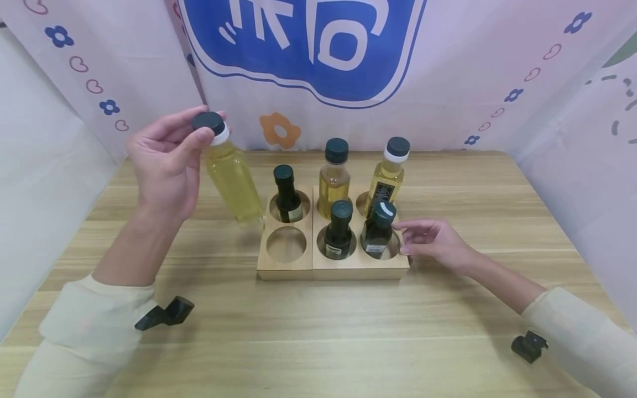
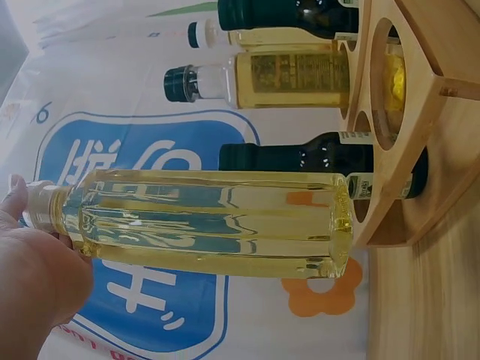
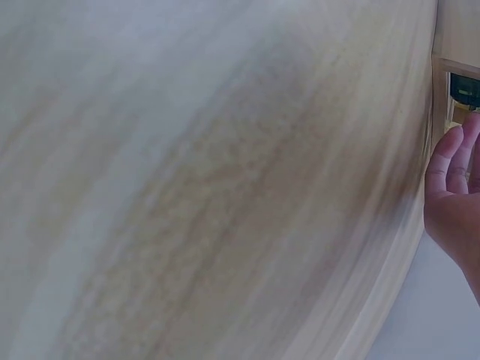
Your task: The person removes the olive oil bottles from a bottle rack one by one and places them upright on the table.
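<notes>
yellow bottle [image 1: 234,185] hangs below left grip [image 1: 166,152], cap pinched; right grip [image 1: 438,243], fingers relaxed, touching rack [image 1: 286,275]

We have open room above the front-left hole [image 1: 286,244] of the wooden rack [image 1: 285,274], with a free approach from the near side over the tabletop [image 1: 298,342]. Right behind that hole a dark bottle [image 1: 287,190] rises in our way, and a second dark bottle [image 1: 339,229] flanks it on the right. The yellow bottle [image 1: 234,185] in the left hand [image 1: 164,160] crowds the rack's left side, the right hand [image 1: 433,243] blocks its right end, and the cloth [image 1: 438,116] closes off the back.
</notes>
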Tool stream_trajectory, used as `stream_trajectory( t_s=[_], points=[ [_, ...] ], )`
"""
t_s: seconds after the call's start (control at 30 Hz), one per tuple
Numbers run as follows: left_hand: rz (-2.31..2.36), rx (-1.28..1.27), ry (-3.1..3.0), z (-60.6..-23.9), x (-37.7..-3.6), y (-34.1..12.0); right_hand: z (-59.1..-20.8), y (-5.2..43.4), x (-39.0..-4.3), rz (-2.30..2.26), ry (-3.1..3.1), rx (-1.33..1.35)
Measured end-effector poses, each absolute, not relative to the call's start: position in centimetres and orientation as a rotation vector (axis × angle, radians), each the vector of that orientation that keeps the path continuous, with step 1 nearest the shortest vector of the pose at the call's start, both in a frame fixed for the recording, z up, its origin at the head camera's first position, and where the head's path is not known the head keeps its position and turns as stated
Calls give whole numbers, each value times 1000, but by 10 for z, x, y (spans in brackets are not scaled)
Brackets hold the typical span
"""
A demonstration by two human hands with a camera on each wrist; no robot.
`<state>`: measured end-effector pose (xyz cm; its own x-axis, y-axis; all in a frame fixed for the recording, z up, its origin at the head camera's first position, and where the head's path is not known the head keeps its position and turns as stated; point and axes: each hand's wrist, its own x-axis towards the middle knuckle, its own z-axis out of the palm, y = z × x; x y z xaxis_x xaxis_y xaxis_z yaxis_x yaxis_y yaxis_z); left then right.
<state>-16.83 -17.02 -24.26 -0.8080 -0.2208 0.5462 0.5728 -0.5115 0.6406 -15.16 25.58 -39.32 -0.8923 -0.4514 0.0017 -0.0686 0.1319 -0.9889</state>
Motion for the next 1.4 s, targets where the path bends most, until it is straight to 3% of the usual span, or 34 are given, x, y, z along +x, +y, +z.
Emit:
stream_trajectory(
  t_s=[1.4],
  points=[
    [-2354, -209, -1282, -262, -208, -186, -394, 256, -152, -1812, 2120, -501]
  ],
)
